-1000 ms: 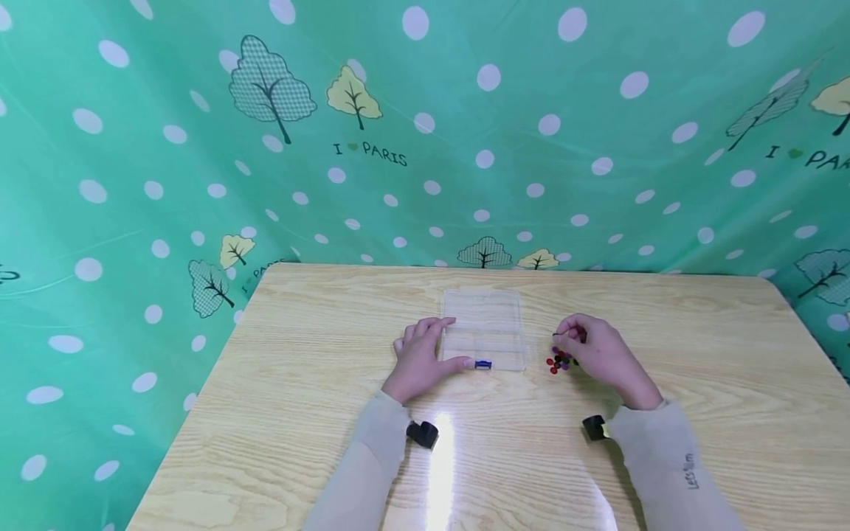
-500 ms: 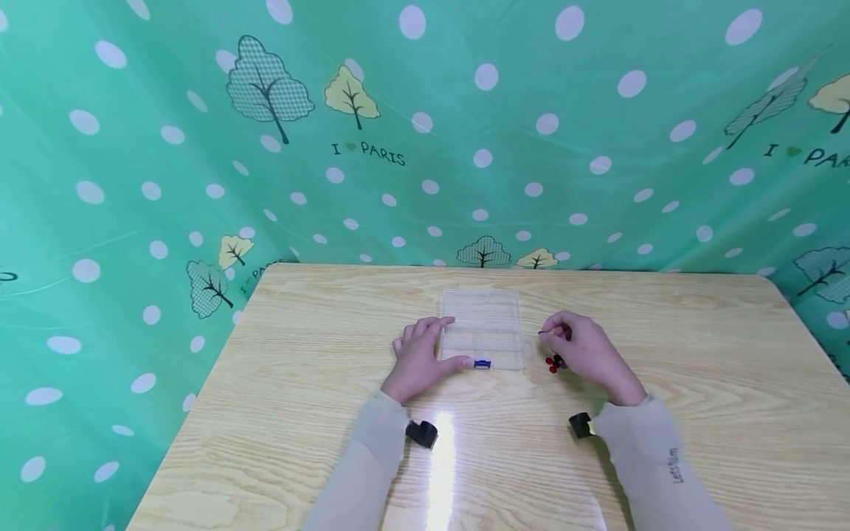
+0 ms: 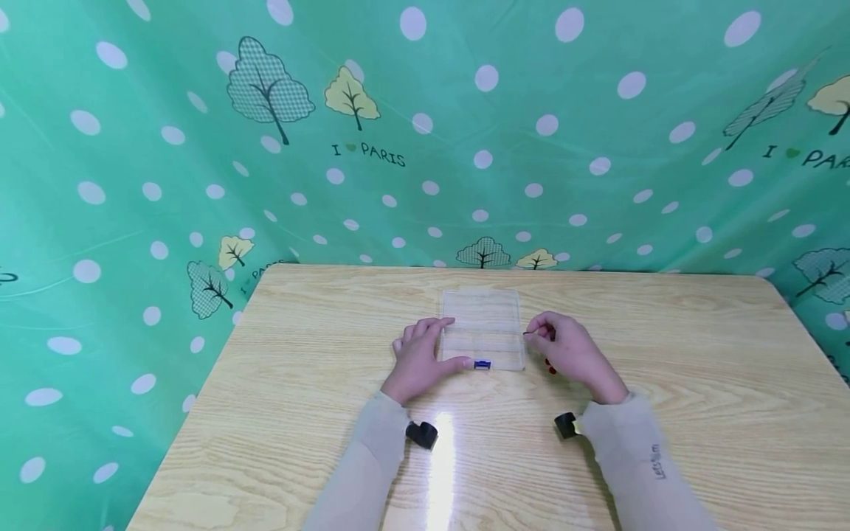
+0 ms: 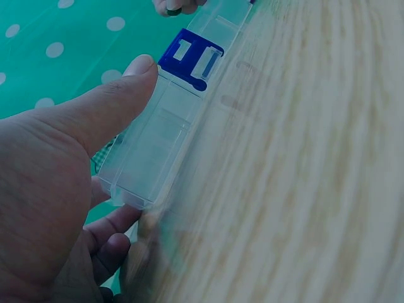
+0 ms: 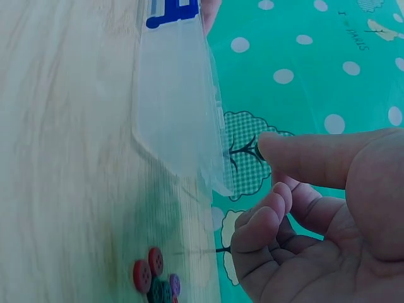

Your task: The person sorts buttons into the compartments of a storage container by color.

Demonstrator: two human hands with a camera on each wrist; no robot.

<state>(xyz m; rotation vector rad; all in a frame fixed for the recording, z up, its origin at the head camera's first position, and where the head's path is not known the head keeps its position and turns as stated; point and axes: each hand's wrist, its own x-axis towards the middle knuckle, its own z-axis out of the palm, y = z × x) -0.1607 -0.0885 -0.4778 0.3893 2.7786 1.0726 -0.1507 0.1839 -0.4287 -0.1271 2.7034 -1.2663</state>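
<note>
A clear plastic compartment box [image 3: 483, 313] with a blue latch [image 4: 189, 60] lies on the table. My left hand [image 3: 421, 360] holds its near left corner, thumb along the front beside the latch and fingers at the left side. Just off the box's right edge, my right hand [image 3: 564, 352] pinches a small dark button [image 4: 173, 11] between thumb and fingertips. Below that hand lies a small heap of buttons, with red buttons [image 5: 142, 276], a dark green button [image 5: 165, 290] and a purple button [image 5: 175, 283] showing. In the head view my hand hides most of the heap.
The wooden table [image 3: 319, 310] extends to both sides of the box. A green dotted curtain [image 3: 425, 192] hangs behind its far edge. Each wrist carries a small black camera [image 3: 423, 434], standing out just over the tabletop.
My right hand has moved left from the button heap to the box's right edge, carrying the dark button. My left hand and the box have stayed put.
</note>
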